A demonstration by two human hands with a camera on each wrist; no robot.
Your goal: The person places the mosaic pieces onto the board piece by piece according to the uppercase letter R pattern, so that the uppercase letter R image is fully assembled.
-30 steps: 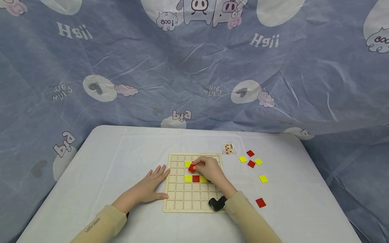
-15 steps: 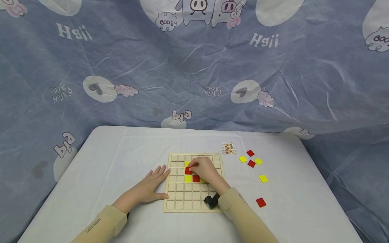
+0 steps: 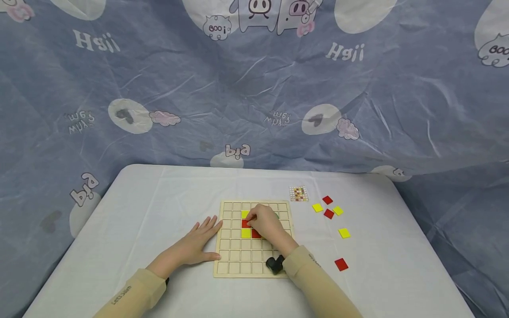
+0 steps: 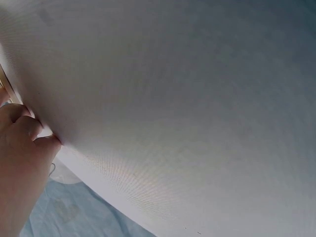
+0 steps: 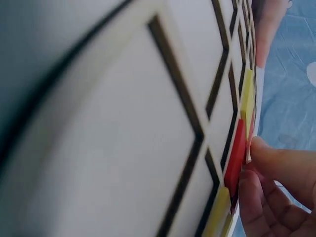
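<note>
A wooden grid board (image 3: 234, 267) lies on the white table. My left hand (image 3: 195, 245) rests at its left edge, fingers spread and straight, thumb on the rim. My right hand (image 3: 267, 223) is over the upper middle of the board, its curled thumb and fingertips at a red square tile (image 3: 245, 224) lying in a cell. Directly above that tile is a yellow tile (image 3: 245, 214), and below it another yellow tile (image 3: 246, 233) with a second red tile (image 3: 256, 233) beside it. In the right wrist view, the thumb (image 5: 264, 153) meets the tile's edge. The hand hides some cells.
Loose tiles lie right of the board: several red, such as a red tile (image 3: 341, 264), and several yellow, such as a yellow tile (image 3: 344, 232). A small printed pattern card (image 3: 298, 193) lies behind the board. A patterned blue cloth (image 3: 254, 88) hangs behind the table.
My right hand has moved slightly left with the red tile, which went from tilted above the board to flat in a cell between two yellow tiles. My left hand has stayed put.
</note>
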